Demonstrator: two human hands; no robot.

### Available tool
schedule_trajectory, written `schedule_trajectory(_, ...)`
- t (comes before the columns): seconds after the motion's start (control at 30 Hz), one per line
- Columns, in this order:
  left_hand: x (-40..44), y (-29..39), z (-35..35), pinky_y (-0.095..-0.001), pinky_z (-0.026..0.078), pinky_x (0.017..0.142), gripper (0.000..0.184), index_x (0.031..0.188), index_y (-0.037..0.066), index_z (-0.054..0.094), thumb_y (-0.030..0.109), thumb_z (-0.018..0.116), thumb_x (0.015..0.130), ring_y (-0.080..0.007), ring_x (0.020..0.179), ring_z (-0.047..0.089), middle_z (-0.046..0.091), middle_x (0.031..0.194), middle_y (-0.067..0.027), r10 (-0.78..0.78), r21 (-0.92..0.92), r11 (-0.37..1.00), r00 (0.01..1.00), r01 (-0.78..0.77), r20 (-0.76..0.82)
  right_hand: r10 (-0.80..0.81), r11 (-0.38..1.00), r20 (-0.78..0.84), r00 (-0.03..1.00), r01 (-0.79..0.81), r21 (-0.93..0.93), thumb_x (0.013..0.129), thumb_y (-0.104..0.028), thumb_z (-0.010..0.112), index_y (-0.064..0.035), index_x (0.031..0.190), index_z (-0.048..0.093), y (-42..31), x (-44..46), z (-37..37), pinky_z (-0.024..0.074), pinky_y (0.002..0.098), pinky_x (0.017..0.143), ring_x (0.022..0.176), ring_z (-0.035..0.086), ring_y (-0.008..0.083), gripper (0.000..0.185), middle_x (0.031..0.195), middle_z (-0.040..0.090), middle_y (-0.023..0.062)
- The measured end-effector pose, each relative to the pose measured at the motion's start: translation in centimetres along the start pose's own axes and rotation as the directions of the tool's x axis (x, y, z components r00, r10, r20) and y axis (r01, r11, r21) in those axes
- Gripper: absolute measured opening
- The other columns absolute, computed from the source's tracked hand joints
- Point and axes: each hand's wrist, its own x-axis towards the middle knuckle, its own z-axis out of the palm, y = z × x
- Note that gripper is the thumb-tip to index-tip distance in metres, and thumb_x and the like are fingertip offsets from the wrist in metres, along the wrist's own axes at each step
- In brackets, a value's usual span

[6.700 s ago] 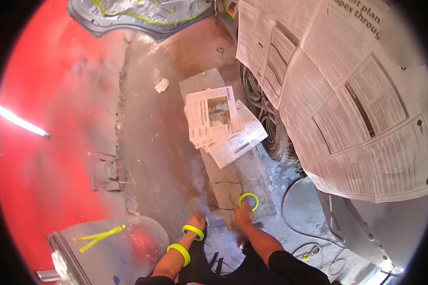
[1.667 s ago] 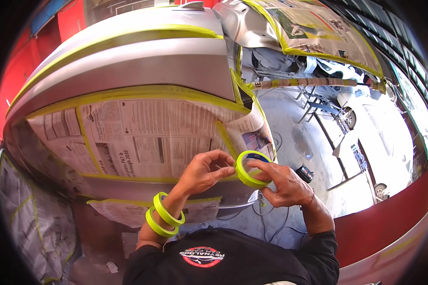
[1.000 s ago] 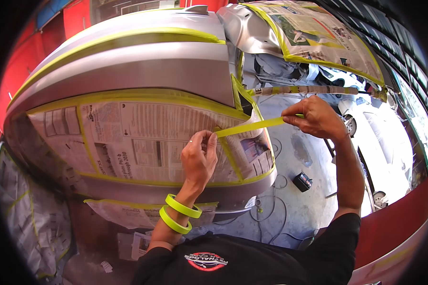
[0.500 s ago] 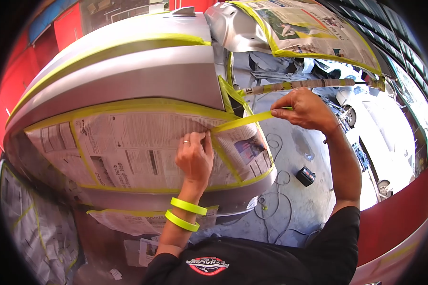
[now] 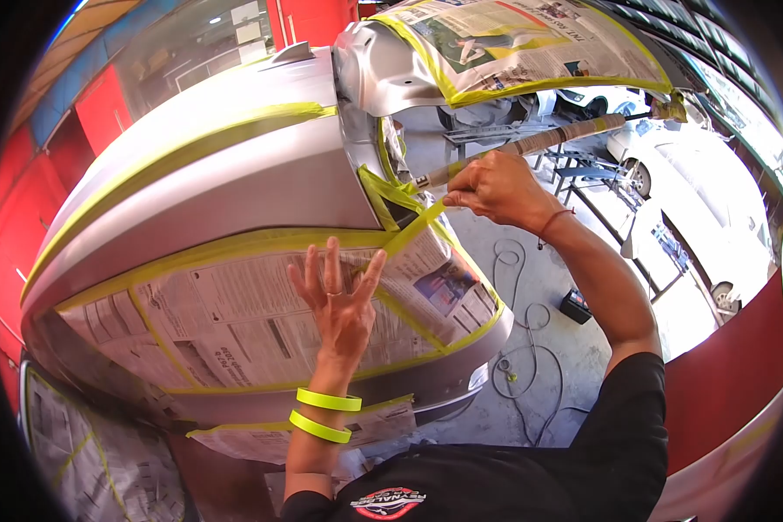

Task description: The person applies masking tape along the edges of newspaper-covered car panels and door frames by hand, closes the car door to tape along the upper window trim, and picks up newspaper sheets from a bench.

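Since the frame of half a second ago, my left hand (image 5: 344, 317) has spread out from its pinch, and the yellow tape strip (image 5: 416, 229) slants more steeply between my two hands. I judge that its near, left end is already laid on the newspaper (image 5: 244, 304) covering the silver car (image 5: 261, 183), while the far, right end is not yet fixed. My right hand (image 5: 505, 193) pinches this far end tightly. My left hand grips nothing; its fingers stand wide apart over the paper, one beside the strip's near end. Whether it presses there, I cannot tell.
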Motion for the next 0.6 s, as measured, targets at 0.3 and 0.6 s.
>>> schedule_trajectory(0.3,1.6,0.5,-1.1,-0.0618,0.005,0.120,0.048,0.123,0.031,0.071,0.002,0.066,0.085,-0.0403,0.150,0.015,0.023,0.163,-0.0134,0.116,0.031,0.992,0.972,-0.125,0.204,-0.003,1.000,-0.093,0.996,0.002,-0.004,0.084,-0.039,0.070,-0.0148,0.084,0.076,1.2,0.3,2.9,0.0523,0.0448,0.066,0.072,0.067,0.0325,0.025,0.075,0.069,0.0085)
schedule_trajectory(0.6,8.4,4.1,0.9,-0.0621,0.009,0.120,0.047,0.133,0.015,0.062,0.029,0.070,0.089,-0.0356,0.148,0.024,0.039,0.154,-0.0084,0.343,-0.031,0.936,0.884,-0.352,0.317,0.076,0.997,-0.055,0.996,-0.077,-0.009,0.084,-0.037,0.068,-0.0144,0.080,0.075,0.4,0.5,3.3,0.0539,0.0458,0.068,0.072,0.068,0.0333,0.024,0.073,0.069,0.0116)
